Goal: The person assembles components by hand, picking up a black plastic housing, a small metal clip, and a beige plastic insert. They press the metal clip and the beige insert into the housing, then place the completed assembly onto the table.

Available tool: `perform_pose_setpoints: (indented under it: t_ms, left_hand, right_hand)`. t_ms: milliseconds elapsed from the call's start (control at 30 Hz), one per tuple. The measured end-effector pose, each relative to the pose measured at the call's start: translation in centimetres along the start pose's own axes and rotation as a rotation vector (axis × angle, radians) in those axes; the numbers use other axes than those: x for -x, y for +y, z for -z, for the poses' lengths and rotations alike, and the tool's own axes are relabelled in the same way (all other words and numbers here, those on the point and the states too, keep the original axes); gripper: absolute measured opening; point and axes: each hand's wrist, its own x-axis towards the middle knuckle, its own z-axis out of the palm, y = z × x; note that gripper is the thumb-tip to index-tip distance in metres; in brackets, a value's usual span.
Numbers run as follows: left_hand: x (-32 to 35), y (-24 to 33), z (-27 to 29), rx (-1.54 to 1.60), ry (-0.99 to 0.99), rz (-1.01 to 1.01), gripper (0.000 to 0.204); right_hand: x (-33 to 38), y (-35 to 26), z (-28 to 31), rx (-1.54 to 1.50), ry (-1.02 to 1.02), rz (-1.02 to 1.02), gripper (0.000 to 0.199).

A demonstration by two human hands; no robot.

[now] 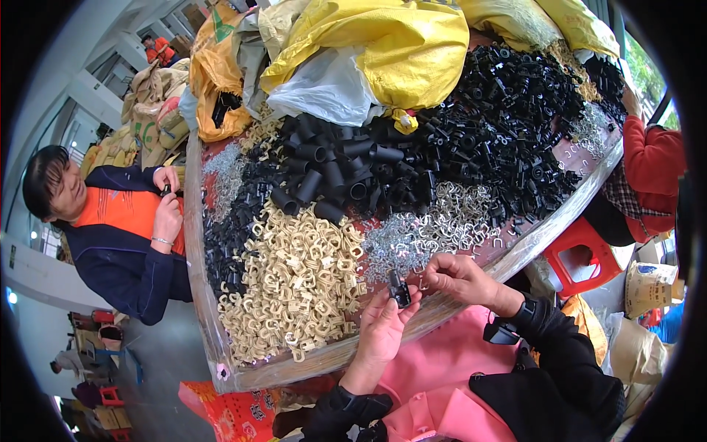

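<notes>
A small black plastic fitting (pixel 399 289) is gripped upright between the thumb and fingers of my left hand (pixel 381 328), just over the near edge of the table. Close to its right side, my right hand (pixel 462 282) is closed in a pinch. What its fingertips hold is too small to make out. Beyond my hands lie a heap of small silver screws (pixel 390 244) and a heap of U-shaped metal clips (pixel 458 215). Beige plastic clips (pixel 291 276) are piled to the left of my left hand.
Black tubes (pixel 317 173) and a large heap of black plastic parts (pixel 508 110) cover the table's middle and far right. Yellow sacks (pixel 398 51) stand behind. A co-worker (pixel 125 228) handles a small black piece at left; another person's red sleeve (pixel 652 173) is at right, near a red stool (pixel 582 258).
</notes>
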Motion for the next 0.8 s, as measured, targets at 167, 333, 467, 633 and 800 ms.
perform_pose_setpoints:
  t_ms: [167, 333, 467, 633, 800]
  left_hand:
    - [0.3, 0.0, -0.3, 0.061, 0.034, 0.108, 0.031]
    - [0.4, 0.3, -0.4, 0.016, 0.008, 0.188, 0.032]
    - [0.7, 0.1, 0.0, -0.026, 0.061, 0.209, 0.033]
    - [0.8, 0.1, 0.0, -0.047, 0.108, 0.217, 0.031]
    - [0.8, 0.4, 0.1, -0.070, 0.126, 0.251, 0.028]
  right_hand:
    - [-0.1, -2.0, -0.9, 0.417, -0.011, 0.279, 0.011]
    - [0.1, -2.2, -1.7, 0.742, 0.026, 0.531, 0.010]
    - [0.4, -2.4, -2.1, 0.882, 0.030, 0.565, 0.015]
    - [0.7, -2.3, -2.2, 1.011, -0.017, 0.579, 0.018]
    - [0.3, -2.1, -2.0, 1.008, -0.086, 0.565, 0.019]
